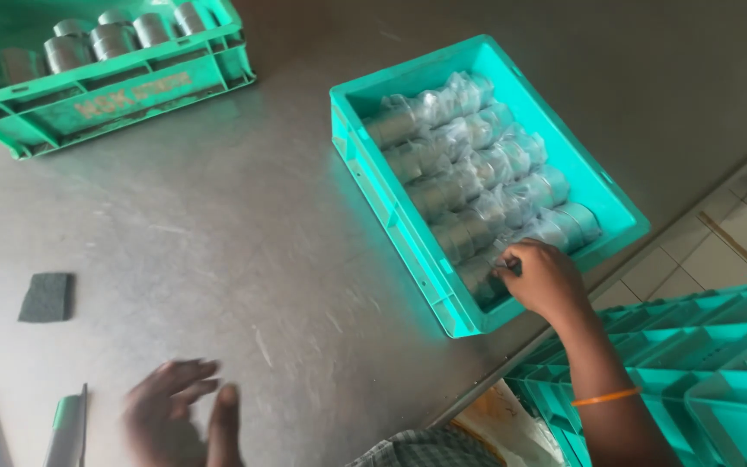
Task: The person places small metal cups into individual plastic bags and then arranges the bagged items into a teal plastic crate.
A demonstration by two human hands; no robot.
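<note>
While the right hand (545, 277) is being held inside the near corner of the turquoise crate (408, 233), its fingertips are being pinched together on the clear wrap of a bagged metal cylinder (486, 275) in the row closest to the person. That cylinder is being touched directly, lying just to the left of the knuckles and under the fingers, and its long axis is being kept parallel to the other wrapped cylinders (469, 164), running slantwise from the crate's near-left wall toward its far-right wall. The right hand is being kept far nearer to it than the left hand (185, 413), which is being held open and spread above the bare steel table (244, 216), well apart from the crate, touching nothing that can be made out. A marker-like tool (67, 428) is lying just beside it, and a dark pad (47, 297) farther off.

Much is being blurred: the left hand is being smeared by motion, and the pinched cylinder's end is being hidden by the fingers. A second green crate (105, 91) of bare metal cylinders is being cut off at the upper edge, and stacked crates (702, 363) at the right.
</note>
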